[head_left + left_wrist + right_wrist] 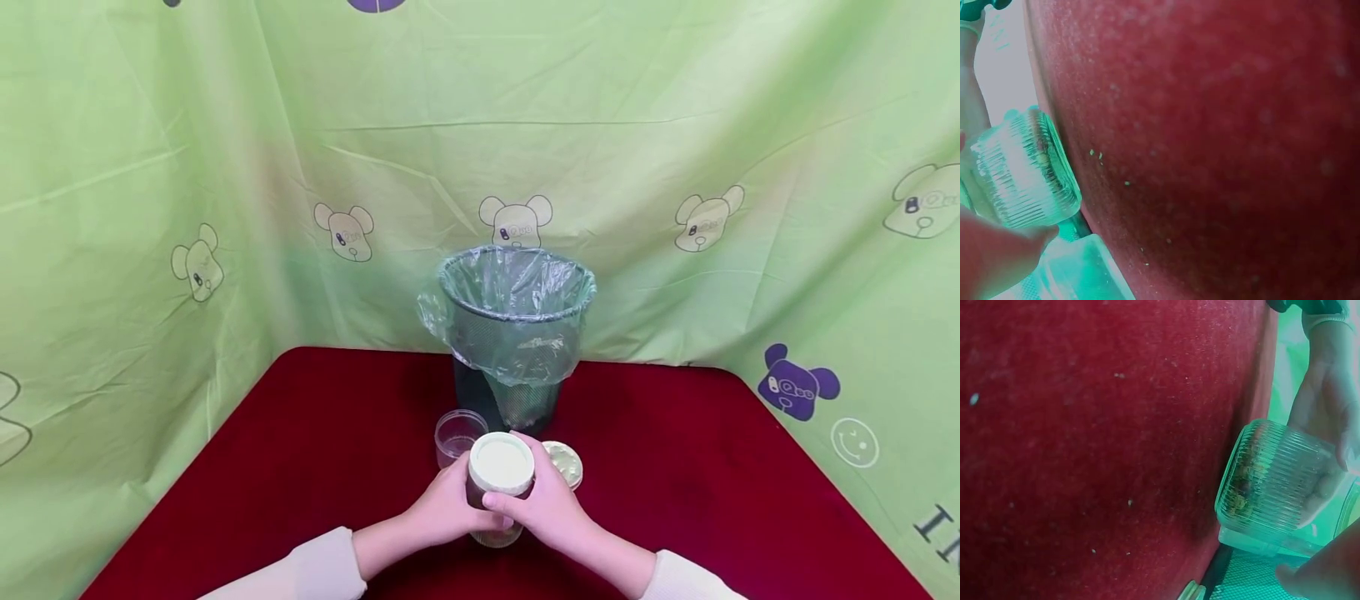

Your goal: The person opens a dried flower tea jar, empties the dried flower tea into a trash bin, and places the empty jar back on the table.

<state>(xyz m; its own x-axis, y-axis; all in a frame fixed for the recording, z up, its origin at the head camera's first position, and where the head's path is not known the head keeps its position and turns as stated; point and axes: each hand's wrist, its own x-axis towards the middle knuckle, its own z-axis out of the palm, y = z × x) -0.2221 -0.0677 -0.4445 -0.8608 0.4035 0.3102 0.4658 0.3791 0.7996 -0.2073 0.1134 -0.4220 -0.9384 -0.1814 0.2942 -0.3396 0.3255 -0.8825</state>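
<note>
A clear ribbed jar [495, 537] with a white lid [502, 463] is held upright between both hands in the head view. My left hand [444, 508] grips its left side, and my right hand [553, 510] grips the right with the thumb across the front just under the lid. Brownish bits lie at the bottom of the jar [1266, 478] in the right wrist view. Just behind my left hand stands a second clear jar [457, 429] without a lid. Another white lid [564, 463] lies beyond my right hand, partly hidden by it.
At the back of the red-covered table [337, 433] stands a dark mesh bin [468, 337] lined with a clear plastic bag [540, 354]. A green printed cloth [420, 167] hangs behind and at the sides. Small pale crumbs dot the table cover.
</note>
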